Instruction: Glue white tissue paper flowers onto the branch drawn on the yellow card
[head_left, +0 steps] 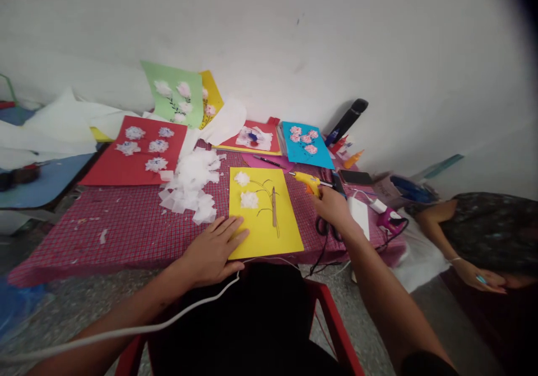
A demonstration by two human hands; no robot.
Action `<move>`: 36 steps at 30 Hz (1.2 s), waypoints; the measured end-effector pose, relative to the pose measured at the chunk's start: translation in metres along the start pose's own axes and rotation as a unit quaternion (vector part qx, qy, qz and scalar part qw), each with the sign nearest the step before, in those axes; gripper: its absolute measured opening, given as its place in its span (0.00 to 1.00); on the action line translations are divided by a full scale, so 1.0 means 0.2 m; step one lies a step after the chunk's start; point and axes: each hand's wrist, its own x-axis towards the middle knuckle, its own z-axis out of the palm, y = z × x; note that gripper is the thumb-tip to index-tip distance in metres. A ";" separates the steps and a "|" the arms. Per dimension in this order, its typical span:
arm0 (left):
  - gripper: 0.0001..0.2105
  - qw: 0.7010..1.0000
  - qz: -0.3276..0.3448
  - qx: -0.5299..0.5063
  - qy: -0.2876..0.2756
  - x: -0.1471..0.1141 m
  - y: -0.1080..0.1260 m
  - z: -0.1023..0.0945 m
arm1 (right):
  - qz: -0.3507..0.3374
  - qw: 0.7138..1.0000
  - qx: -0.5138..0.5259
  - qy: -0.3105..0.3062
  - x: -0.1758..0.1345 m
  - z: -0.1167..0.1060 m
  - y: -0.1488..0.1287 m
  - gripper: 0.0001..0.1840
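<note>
Left hand: palm-down over the near left corner of the yellow sheet, fingers loosely spread, nothing gripped. Right hand: off the sheet's right edge, fingers closed about the yellow glue gun, long axis roughly crosswise, nozzle leftward beside the sheet's far right corner. Two white flowers: sheet's far left part, leftward of the nozzle, nearer the left hand.

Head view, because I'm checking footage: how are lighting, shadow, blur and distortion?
Head view: the white tissue-paper pile looks washed out; soft shadow on the pale wall beside the tall black cylinder. Head view: the yellow rectangular paper sheet slightly soft in detail; wide-angle stretching towards the edges, upper right corner dark.
</note>
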 end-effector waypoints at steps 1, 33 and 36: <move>0.35 1.000 -0.002 0.001 -0.001 0.01 0.00 0.00 | 0.010 1.000 -0.014 -0.011 0.02 0.01 0.00 0.19; 0.25 0.839 -0.092 -0.307 0.440 0.14 -0.34 -0.33 | -0.173 0.921 0.319 0.142 -0.35 0.33 -0.17 0.15; 0.30 0.598 -0.142 -0.586 0.528 0.36 -0.43 -0.38 | -0.129 0.908 0.370 0.149 -0.34 0.41 -0.19 0.15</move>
